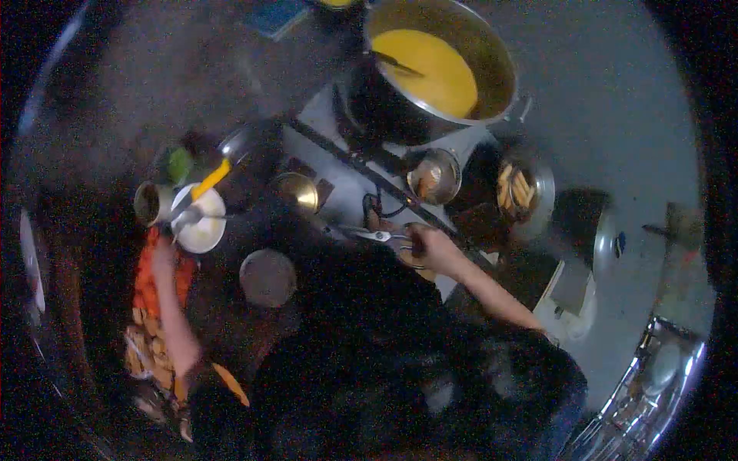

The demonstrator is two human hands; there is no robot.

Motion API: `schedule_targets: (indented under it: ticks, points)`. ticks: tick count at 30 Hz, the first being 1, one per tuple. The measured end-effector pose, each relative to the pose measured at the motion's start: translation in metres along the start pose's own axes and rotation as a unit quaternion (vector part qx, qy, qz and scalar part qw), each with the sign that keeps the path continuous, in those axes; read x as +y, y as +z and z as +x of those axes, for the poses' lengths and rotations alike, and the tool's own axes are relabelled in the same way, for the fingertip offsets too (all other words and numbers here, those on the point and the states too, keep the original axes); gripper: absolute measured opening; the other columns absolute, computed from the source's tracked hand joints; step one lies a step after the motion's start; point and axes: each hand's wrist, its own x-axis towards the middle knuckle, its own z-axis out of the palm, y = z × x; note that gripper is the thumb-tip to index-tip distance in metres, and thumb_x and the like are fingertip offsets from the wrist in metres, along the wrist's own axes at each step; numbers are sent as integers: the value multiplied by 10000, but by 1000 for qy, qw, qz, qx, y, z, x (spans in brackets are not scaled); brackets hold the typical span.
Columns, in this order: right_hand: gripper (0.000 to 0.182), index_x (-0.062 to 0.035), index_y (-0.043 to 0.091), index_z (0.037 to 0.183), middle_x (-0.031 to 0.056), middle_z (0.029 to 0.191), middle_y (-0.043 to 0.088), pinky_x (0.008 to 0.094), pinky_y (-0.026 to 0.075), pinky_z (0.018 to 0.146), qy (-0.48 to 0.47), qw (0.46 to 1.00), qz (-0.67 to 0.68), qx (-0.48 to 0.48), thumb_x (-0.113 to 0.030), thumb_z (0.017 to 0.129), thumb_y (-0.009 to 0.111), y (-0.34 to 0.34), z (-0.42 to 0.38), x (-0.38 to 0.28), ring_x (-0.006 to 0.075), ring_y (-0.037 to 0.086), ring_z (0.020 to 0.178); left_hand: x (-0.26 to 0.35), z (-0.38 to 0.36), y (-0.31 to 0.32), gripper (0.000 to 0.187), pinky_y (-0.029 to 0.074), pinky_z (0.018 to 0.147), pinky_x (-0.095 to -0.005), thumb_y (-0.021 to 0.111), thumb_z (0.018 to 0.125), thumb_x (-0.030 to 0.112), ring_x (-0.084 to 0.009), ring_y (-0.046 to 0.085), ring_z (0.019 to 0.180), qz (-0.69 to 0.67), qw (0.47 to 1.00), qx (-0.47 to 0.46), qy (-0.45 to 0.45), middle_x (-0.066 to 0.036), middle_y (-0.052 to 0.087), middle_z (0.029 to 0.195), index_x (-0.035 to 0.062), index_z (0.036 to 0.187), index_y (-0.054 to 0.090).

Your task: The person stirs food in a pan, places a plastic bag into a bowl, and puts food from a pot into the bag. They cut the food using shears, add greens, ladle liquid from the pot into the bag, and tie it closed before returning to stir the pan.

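My right hand (432, 250) is closed around the handles of what looks like metal scissors (375, 235), whose blades point left across the stove front. My left hand (162, 247) reaches forward beside a white bowl (201, 237) with pale contents. Its fingers are blurred, so I cannot make out whether they grip anything. A utensil with a yellow handle (210, 180) lies across the bowl. Under my left arm is an orange-red packet (146, 283), with brown pieces (160, 357) nearer me.
A large pot (500, 58) of yellow liquid stands on the stove (315, 115), a utensil in it. Around are a small brass-coloured pan (306, 192), a metal bowl (440, 173), a dish of brown sticks (519, 192) and a round grey lid (267, 278).
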Motion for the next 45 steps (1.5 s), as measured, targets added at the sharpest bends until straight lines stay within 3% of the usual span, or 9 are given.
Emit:
schedule_targets:
  ticks: [2, 3, 7, 12, 17, 18, 20, 22, 45]
  points:
    - [373, -51, 492, 924, 124, 776, 556, 330, 433, 638, -12, 997, 75, 30, -202, 629, 663, -22, 5, 1, 268, 546, 727, -40, -1, -8, 230, 450, 640, -395, 480, 758, 255, -289, 557, 758, 517, 814, 127, 232, -131, 574, 823, 59, 843, 567]
    - [373, -51, 492, 924, 124, 776, 556, 330, 433, 638, -4, 997, 77, 29, -202, 629, 663, -36, 10, 11, 268, 546, 727, -40, -13, -34, 206, 459, 606, -385, 491, 755, 251, -298, 560, 747, 267, 960, 28, 73, -131, 567, 793, 61, 803, 556]
    - [384, -42, 501, 912, 64, 803, 541, 299, 418, 679, -19, 969, 243, -29, -237, 630, 673, -98, 38, 45, 172, 528, 775, 65, -84, -148, 297, 431, 725, -366, 523, 740, 227, -348, 528, 814, -8, 1000, -20, -3, -160, 557, 886, 13, 945, 529]
    - [527, -29, 490, 969, 77, 897, 552, 308, 410, 759, -29, 927, 256, 273, -312, 591, 725, -160, 35, 139, 179, 519, 826, 406, -117, -231, 256, 367, 847, -291, 451, 846, 130, -233, 530, 940, -144, 971, -80, 174, -153, 566, 994, -56, 1006, 522]
    - [366, -17, 487, 946, 22, 818, 493, 254, 379, 711, 130, 829, 323, 438, -142, 656, 672, -198, 1, 183, 135, 465, 761, 608, -52, -182, 220, 433, 707, -365, 453, 786, 145, -312, 550, 804, 23, 842, 37, 538, -130, 586, 854, 69, 949, 579]
    - [327, -21, 488, 930, 18, 806, 492, 250, 378, 705, 144, 824, 313, 450, -119, 666, 656, -198, -5, 189, 129, 465, 753, 643, -37, -151, 248, 438, 702, -375, 429, 781, 171, -289, 560, 787, -46, 891, -87, 444, -117, 585, 836, 84, 963, 573]
    - [289, -25, 490, 915, 14, 794, 491, 246, 378, 698, 160, 819, 305, 459, -95, 677, 639, -199, -12, 192, 124, 465, 745, 703, 23, -42, 229, 457, 695, -387, 421, 769, 164, -272, 575, 783, -96, 706, 107, 693, -114, 594, 839, 76, 901, 587]
    - [261, -30, 495, 894, 14, 791, 506, 242, 379, 703, 204, 809, 376, 403, -91, 681, 633, -200, -22, 187, 113, 469, 750, 761, 8, -41, 210, 465, 671, -390, 430, 764, 164, -279, 578, 779, 219, 764, -58, 605, -114, 595, 816, 81, 868, 593]
    - [470, 3, 438, 1139, 93, 1073, 492, 286, 320, 885, 256, 811, 377, 368, -111, 723, 624, -132, -41, 220, 180, 443, 1006, 785, 26, 48, 167, 441, 657, -408, 463, 724, 139, -280, 567, 729, 150, 713, -170, 664, -146, 579, 755, 69, 780, 603]
